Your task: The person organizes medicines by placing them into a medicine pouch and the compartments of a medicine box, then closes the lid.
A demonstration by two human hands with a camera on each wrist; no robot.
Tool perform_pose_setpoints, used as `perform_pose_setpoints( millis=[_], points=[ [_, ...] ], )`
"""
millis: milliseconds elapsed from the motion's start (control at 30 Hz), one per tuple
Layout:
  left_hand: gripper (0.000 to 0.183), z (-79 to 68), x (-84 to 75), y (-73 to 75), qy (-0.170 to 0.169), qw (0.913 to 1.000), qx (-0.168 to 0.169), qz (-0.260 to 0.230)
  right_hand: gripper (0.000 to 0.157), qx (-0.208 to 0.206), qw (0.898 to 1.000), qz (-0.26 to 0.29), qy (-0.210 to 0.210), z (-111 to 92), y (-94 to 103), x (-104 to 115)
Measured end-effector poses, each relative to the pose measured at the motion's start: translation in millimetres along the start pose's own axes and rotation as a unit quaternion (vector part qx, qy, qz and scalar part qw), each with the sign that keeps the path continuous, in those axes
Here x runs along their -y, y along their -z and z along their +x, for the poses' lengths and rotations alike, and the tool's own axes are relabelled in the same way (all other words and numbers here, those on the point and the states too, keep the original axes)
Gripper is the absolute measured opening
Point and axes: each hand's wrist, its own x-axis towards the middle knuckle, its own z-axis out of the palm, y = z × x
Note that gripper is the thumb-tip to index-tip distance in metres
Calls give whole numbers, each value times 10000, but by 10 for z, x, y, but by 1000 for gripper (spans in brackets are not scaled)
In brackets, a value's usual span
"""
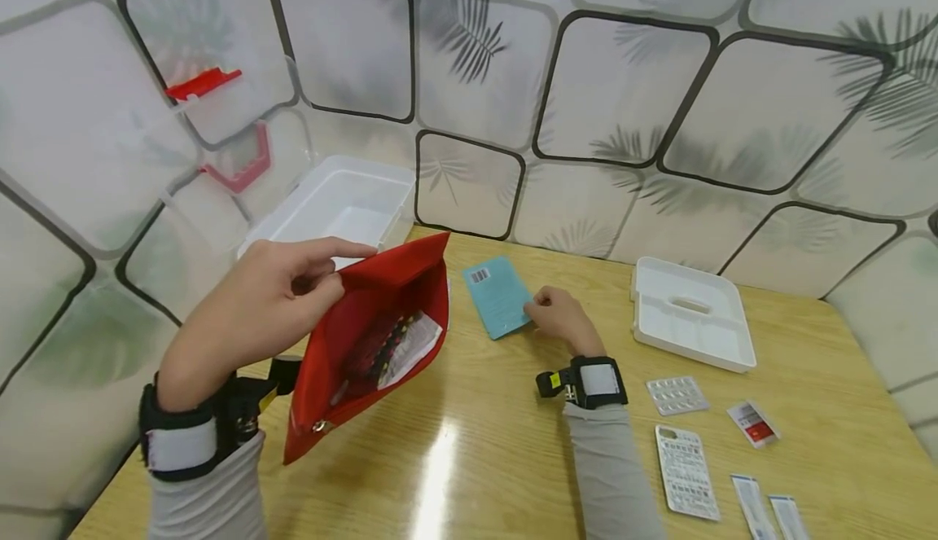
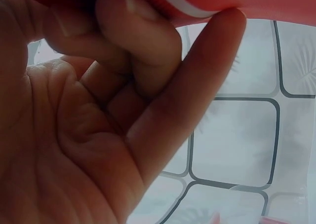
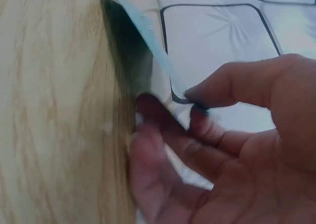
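A red zippered pouch (image 1: 396,275) hangs tilted with its mouth gaping, gripped at the upper edge by my left hand (image 1: 256,304). Inside it lie a white packet (image 1: 414,350) and dark items with coloured dots, partly hidden by the walls. In the left wrist view, curled fingers (image 2: 143,46) hold the red fabric. My right hand (image 1: 563,316) pinches the near right corner of a flat light-blue sachet (image 1: 500,296) bearing a barcode. The right wrist view shows the sachet (image 3: 148,29) edge-on, tilted up from the wooden table, between thumb and finger.
Behind the pouch stands a white box (image 1: 352,190) with a clear lid raised and a pink handle (image 1: 245,165). To the right are a white tray (image 1: 692,316), blister packs (image 1: 677,395) (image 1: 687,473), a red-and-white packet (image 1: 753,423) and narrow white strips (image 1: 753,507). A patterned curtain borders the table.
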Motion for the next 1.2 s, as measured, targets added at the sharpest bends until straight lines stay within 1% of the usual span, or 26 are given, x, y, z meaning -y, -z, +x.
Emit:
perform_pose_setpoints(
  millis=[67,167,233,300,400,500,667,833,1000,1100,1200],
  points=[
    [43,0,4,2,-30,10000,-20,33,25,-39,10000,62,21,22,22,-16],
    [43,5,15,5,-87,9999,-71,67,36,-108,9999,89,85,28,65,-16],
    [43,18,19,2,-165,9998,-103,93,44,-148,9997,162,145,10,108,-4],
    [44,39,17,-6,-235,9996,-126,126,46,-201,9991,310,210,-31,162,13],
    [45,60,15,-17,-274,9994,-122,168,46,-305,9981,460,274,-84,236,42],
    [45,59,14,-25,-195,9996,-101,172,44,-485,9968,542,345,-127,297,73],
    [45,42,5,-31,-72,9999,-65,124,39,-743,9928,721,595,-218,400,160],
    [45,46,-3,-29,-138,9997,-96,184,36,-777,9878,1054,838,-412,539,370],
    [44,60,-4,-33,-189,9995,-98,222,29,-919,9805,1239,1216,-638,636,548],
    [43,59,1,-36,-170,9996,-97,210,26,-1045,9747,1280,1505,-775,672,630],
    [44,50,4,-41,-80,9998,-79,160,24,-1120,9690,1344,1745,-899,698,705]
  ],
)
